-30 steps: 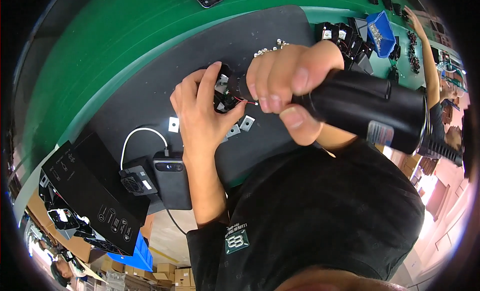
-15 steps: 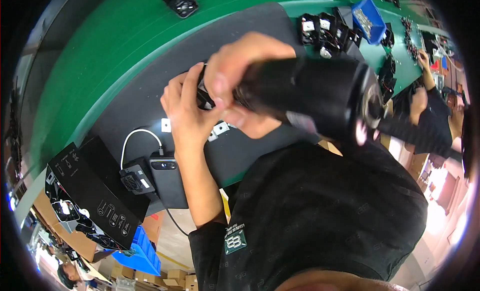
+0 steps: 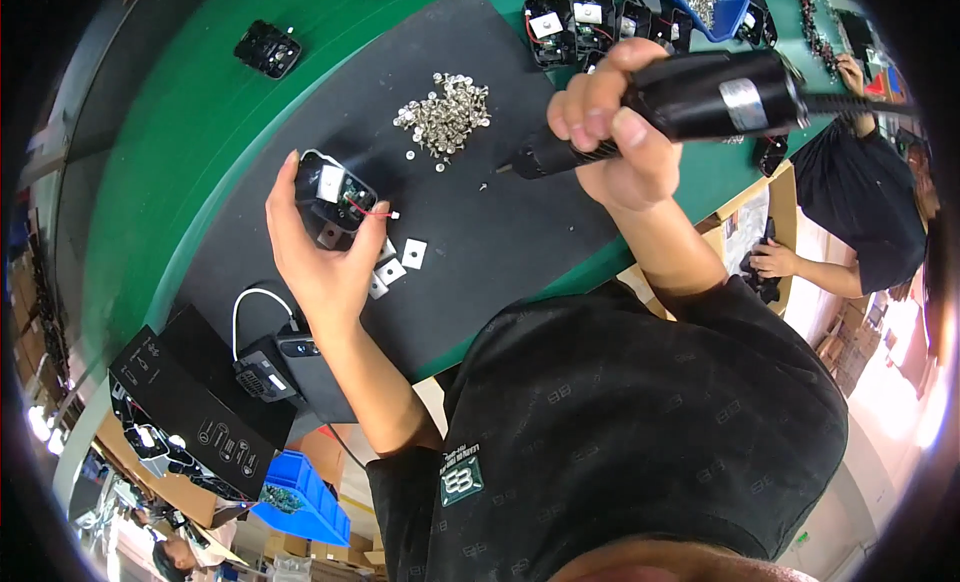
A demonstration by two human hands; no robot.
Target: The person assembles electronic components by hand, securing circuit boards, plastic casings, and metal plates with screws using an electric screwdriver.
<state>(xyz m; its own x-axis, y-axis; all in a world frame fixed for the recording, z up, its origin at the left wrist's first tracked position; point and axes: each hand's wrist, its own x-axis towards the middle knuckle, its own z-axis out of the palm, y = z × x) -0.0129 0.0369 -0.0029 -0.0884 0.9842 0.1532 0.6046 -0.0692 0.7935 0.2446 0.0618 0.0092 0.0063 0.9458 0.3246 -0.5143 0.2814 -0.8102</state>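
Note:
My left hand [image 3: 325, 277] grips an open black plastic housing [image 3: 358, 204] by its sides, over the dark mat. Inside it are a white square plate and a circuit board, and a red wire with a white plug hangs over its edge. My right hand [image 3: 635, 147] is wrapped round a black electric screwdriver [image 3: 690, 97], held above the mat and apart from the housing. Its tip points left, toward a heap of silver screws [image 3: 445, 122]. A single loose screw [image 3: 483, 187] lies below the tip. Several white square plates [image 3: 414, 253] lie beside my left hand.
Several similar housings [image 3: 550, 32] stand at the far right beside a blue bin [image 3: 740, 7] of screws. Another housing [image 3: 268, 50] lies on the green surface. At left are a black box [image 3: 215, 402] and a cabled black device [image 3: 266, 370]. A co-worker [image 3: 860, 202] is at right.
My right hand has drawn the screwdriver away from the housing, to the right. The housing stays in my left hand, and the screw heap has come into sight. The camera view has shifted.

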